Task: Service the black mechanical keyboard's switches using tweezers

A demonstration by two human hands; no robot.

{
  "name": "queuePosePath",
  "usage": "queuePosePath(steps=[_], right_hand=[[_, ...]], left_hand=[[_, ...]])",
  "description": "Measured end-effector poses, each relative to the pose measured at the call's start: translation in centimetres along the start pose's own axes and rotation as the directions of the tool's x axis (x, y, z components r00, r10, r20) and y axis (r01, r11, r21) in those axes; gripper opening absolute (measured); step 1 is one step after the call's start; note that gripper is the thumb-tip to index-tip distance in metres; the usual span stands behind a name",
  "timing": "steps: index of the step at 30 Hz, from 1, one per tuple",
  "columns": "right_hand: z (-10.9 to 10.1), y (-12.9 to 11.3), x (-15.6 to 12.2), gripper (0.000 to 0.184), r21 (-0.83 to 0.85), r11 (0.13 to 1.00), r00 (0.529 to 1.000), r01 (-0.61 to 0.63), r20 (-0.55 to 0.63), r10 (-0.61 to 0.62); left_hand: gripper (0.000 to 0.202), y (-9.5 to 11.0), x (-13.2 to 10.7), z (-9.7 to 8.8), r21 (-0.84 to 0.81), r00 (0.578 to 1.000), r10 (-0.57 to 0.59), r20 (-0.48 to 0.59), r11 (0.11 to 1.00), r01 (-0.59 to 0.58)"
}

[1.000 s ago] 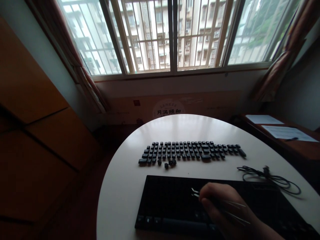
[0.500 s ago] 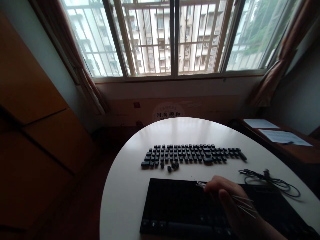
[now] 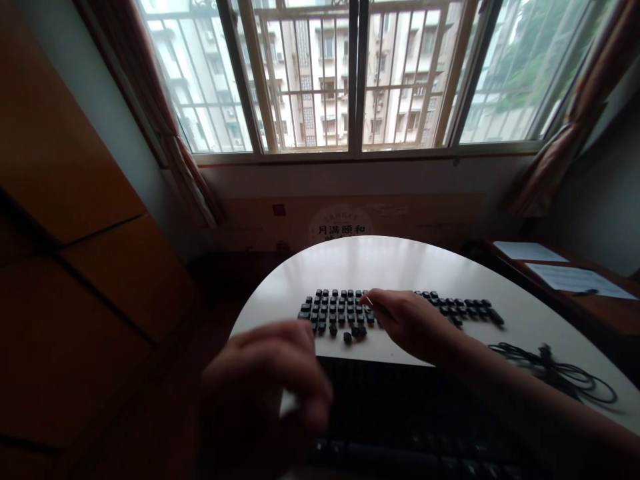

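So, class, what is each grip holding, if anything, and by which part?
The right grip apparently holds a wire keycap puller; its tip shows, but the part held is hidden. The left grip is too blurred to tell.

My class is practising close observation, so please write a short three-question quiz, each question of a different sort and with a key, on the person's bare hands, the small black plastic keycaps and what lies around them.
1. Which of the person's bare hands is at the rows of small black plastic keycaps?
2. True or false: the thin, black, loosely coiled cable lies on the smooth white table with the curved edge, to the right of the keycaps.
3. Fill in the gap: the long, dark, rectangular keyboard is ______ to the camera than the keycaps.

Key:
1. The right hand.
2. True.
3. Nearer.
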State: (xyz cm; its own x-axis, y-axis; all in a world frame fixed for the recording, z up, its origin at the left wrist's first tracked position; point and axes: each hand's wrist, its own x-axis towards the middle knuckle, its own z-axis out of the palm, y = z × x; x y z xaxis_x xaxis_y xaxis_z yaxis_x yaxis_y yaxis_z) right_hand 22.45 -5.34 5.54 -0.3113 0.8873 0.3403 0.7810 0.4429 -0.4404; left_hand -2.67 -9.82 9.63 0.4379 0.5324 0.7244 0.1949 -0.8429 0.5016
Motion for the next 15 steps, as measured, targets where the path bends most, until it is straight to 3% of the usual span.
queuePosePath(steps=[1, 2, 4, 8, 10, 15], right_hand=[[0.4, 0.3, 0.9, 0.024, -0.031, 0.999, 0.999, -0.026, 0.02, 0.027], [0.9, 0.7, 1.6, 0.022, -0.056, 0.997, 0.998, -0.047, 0.04, 0.05], [2.1, 1.2, 2.4, 0.019, -0.109, 0.992, 0.994, -0.068, 0.083, 0.077], [4.4, 1.8, 2.1, 0.016, -0.161, 0.986, 0.991, -0.041, 0.119, 0.06], [5.2, 2.0, 1.6, 0.015, -0.157, 0.987, 0.991, -0.031, 0.124, 0.051], [6.0, 2.2, 1.0, 0.019, -0.192, 0.981, 0.991, -0.006, 0.128, 0.031]], left_hand=[[0.021, -1.9, 1.2, 0.3, 0.027, 0.999, -0.045, -0.011, 0.999, 0.046], [0.02, -3.9, 2.2, 0.6, 0.115, 0.985, -0.172, -0.007, 0.978, 0.171], [0.016, -7.6, 3.4, 1.5, 0.321, 0.925, -0.374, 0.065, 0.886, 0.336], [0.015, -12.5, 3.2, 3.3, 0.533, 0.7, -0.669, 0.249, 0.698, 0.478], [0.015, -13.3, 2.9, 4.0, 0.578, 0.677, -0.691, 0.254, 0.669, 0.466], [0.014, -13.1, 2.8, 5.1, 0.629, 0.682, -0.677, 0.275, 0.663, 0.405]])
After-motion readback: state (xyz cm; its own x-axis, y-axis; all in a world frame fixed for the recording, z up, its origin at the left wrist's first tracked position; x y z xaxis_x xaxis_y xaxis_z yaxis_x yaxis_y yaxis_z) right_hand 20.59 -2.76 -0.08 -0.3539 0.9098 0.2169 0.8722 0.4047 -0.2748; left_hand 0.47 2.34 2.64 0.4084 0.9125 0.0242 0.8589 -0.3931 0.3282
